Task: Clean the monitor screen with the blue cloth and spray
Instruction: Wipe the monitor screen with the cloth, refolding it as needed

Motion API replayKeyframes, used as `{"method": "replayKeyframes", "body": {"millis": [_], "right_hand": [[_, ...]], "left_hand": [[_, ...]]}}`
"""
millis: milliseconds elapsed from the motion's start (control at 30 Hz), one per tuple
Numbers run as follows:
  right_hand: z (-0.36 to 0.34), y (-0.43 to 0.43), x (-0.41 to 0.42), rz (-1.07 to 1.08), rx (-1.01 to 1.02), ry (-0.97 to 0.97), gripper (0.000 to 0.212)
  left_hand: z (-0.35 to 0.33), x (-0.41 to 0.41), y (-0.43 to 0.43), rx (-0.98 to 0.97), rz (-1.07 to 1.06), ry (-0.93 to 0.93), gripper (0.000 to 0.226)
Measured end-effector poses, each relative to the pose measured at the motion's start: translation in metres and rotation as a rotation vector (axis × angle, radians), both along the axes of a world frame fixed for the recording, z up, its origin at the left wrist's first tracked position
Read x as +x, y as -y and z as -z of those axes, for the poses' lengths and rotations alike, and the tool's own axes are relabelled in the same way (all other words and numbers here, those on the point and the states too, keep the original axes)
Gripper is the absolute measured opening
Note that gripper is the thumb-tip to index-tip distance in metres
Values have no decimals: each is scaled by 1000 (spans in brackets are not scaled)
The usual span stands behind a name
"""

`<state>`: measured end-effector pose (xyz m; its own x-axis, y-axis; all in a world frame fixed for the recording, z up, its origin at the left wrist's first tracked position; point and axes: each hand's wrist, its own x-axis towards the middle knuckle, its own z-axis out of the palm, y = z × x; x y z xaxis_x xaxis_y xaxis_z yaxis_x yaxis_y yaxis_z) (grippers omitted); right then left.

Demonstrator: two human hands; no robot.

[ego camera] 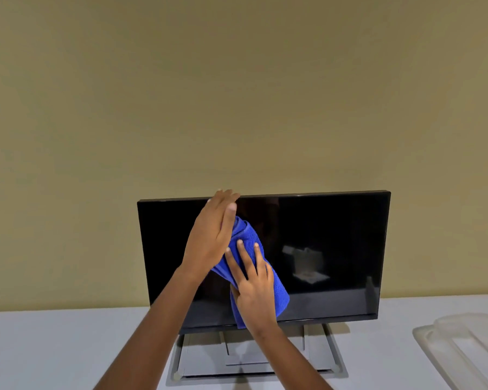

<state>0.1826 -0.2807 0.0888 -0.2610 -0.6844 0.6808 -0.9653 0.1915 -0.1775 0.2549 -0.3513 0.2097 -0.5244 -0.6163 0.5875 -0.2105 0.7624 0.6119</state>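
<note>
The blue cloth (278, 291) lies bunched in a long diagonal roll against the monitor screen (321, 235), left of the screen's middle, in the lower centre of the frame. The right hand (255, 282) lies flat on the cloth's lower part, fingers straight and spread, pressing it to the glass without clenching. The left hand (212, 237) is also released and straight-fingered. It stands edge-on against the cloth's upper end, its fingertips reaching the monitor's top edge.

The wiping looks under way rather than finished. The cloth covers only a band of the screen, and the glass shows dim reflections but no droplets or streaks that I can make out. No spray bottle is in view, so I cannot tell whether spraying is done. The broad right part and the narrower left strip probably still need passes.

The most open glass for a stroke lies towards the frame's right, with less to the left. The cloth's lower end hangs to the bottom bezel, and the top edge is already met. The stand (251, 353) sits on a pale table (54, 347). A translucent plastic lid (462, 347) lies well apart at lower right, and a plain yellow wall (237, 80) rises behind.
</note>
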Motion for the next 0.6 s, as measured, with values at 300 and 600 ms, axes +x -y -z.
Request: {"method": "replayKeyframes", "body": {"millis": [300, 600], "right_hand": [[-19, -46, 17, -259, -315, 850, 60], [-2, -103, 8, -306, -50, 688, 66]], "left_hand": [[82, 17, -62, 752, -152, -377, 45], [80, 11, -107, 706, 102, -79, 23]]}}
